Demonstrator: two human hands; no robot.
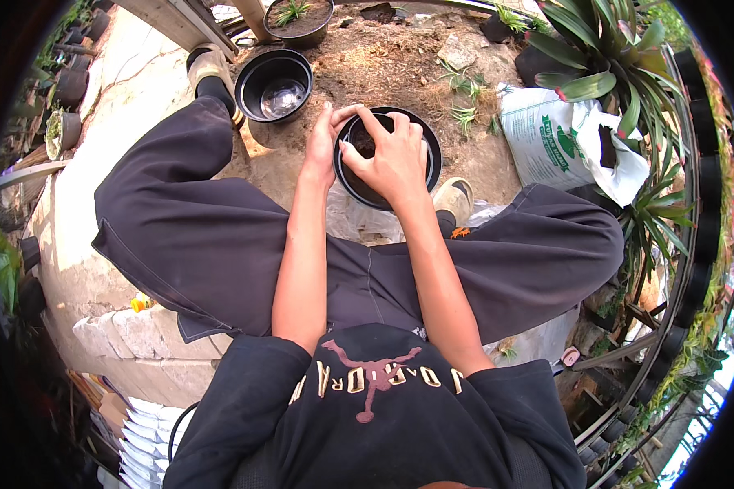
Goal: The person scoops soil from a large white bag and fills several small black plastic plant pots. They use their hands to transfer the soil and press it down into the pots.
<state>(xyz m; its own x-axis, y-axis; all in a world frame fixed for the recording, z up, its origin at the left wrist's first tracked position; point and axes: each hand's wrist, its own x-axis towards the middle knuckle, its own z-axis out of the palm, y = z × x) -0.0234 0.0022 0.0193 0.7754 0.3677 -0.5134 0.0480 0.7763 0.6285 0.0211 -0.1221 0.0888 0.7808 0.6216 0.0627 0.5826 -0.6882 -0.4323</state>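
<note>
In front of me a round black plastic pot (435, 135) stands on the ground between my feet. A smaller black rim (350, 136) shows inside it, with dark soil (363, 144) visible between my fingers. My right hand (396, 154) reaches over the pot from above, its thumb and fingers spread around the inner rim. My left hand (323, 145) is against the pot's left side, fingers curled toward the far rim. The right hand hides much of the pot's inside. Just to the upper left sits another black pot (268, 85), with a shiny bottom.
A white printed sack (541, 143) with a torn opening leans at the right beside long-leaved plants (587, 91). Small uprooted plants (463, 116) lie on the soil. A planted pot (300, 27) stands at the far side. Clear plastic sheeting (364, 217) lies near my feet.
</note>
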